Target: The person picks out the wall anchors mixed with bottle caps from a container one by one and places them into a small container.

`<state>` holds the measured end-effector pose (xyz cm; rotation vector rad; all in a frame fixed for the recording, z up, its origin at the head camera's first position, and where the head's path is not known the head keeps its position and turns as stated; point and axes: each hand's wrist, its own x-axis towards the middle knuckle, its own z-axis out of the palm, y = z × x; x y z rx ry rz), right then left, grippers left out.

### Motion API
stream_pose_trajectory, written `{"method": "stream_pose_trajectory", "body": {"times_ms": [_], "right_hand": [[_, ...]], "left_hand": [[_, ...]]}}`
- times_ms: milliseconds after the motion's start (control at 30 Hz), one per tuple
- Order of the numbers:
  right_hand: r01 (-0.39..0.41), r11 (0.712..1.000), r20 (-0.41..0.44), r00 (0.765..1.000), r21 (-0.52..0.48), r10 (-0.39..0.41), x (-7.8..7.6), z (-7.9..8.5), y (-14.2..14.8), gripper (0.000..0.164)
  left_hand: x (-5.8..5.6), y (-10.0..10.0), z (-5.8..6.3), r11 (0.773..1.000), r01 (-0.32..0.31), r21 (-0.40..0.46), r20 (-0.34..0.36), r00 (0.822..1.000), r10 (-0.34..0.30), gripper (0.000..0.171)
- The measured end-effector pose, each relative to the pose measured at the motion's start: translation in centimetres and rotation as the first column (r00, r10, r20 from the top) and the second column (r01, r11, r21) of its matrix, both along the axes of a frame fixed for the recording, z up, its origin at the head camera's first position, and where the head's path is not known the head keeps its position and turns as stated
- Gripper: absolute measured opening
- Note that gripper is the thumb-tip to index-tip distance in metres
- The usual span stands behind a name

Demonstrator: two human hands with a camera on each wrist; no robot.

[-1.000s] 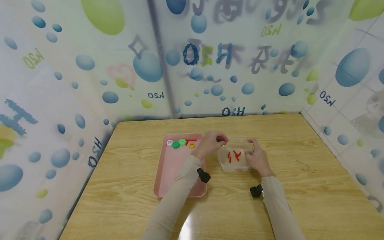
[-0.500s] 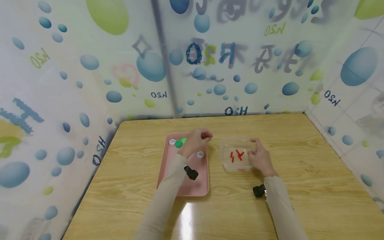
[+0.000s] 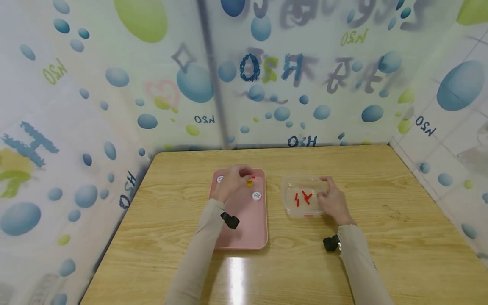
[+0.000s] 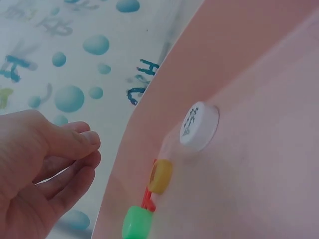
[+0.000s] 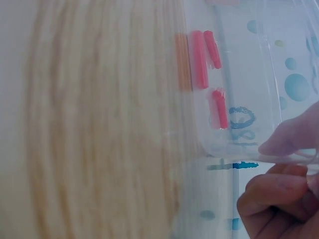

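My left hand [image 3: 233, 183] is over the far end of a pink tray [image 3: 244, 224], its fingers loosely curled with nothing visible between them. In the left wrist view, a white cap [image 4: 201, 125] with dark print, a yellow cap [image 4: 160, 177], a light green cap [image 4: 137, 222] and red sticks [image 4: 147, 199] lie in the tray. Another white cap [image 3: 220, 179] is partly covered by the hand. To the right, my right hand [image 3: 332, 204] pinches the right rim of a clear plastic container [image 3: 290, 186]. Several short red sticks [image 3: 306, 197] lie inside it.
Both tray and container stand on a wooden table [image 3: 381, 237], side by side with a narrow gap. Behind the table rises a wall covering [image 3: 236, 101] printed with blue and green drops. A black wrist camera [image 3: 230, 220] sits on the left sleeve.
My left hand has moved left from above the container to over the tray's far end, uncovering the white printed cap. The right hand keeps its grip on the container.
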<state>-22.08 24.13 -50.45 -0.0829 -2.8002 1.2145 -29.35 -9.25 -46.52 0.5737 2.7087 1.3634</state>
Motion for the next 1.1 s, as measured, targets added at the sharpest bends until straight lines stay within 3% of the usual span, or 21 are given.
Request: {"method": "stream_pose_trajectory", "body": {"times_ms": [333, 667, 800, 1000, 1100], "right_hand": [[0.008, 1.000, -0.007, 1.000, 0.012, -0.008, -0.3, 0.3, -0.1, 0.053], [0.013, 1.000, 0.000, 1.000, 0.010, -0.013, -0.3, 0.5, 0.0, 0.053], [0.017, 1.000, 0.009, 1.000, 0.005, -0.017, -0.3, 0.5, 0.0, 0.054], [0.012, 1.000, 0.023, 1.000, 0.002, -0.012, -0.1, 0.2, 0.0, 0.053], [0.010, 1.000, 0.034, 0.999, -0.005, -0.010, 0.1, 0.0, -0.1, 0.053]], "left_hand": [[-0.7, -1.0, -0.1, 0.989, -0.105, -0.105, -0.052, 0.994, 0.100, 0.018], [-0.7, -1.0, -1.8, 0.957, -0.183, -0.224, -0.073, 0.983, 0.171, 0.015], [-0.7, -0.8, -2.5, 0.949, -0.192, -0.248, -0.089, 0.980, 0.175, 0.014], [-0.6, -0.6, -3.3, 0.915, -0.206, -0.346, -0.199, 0.969, 0.143, 0.014], [-0.4, -0.5, -3.4, 0.911, -0.205, -0.358, -0.222, 0.966, 0.130, 0.012]]}}
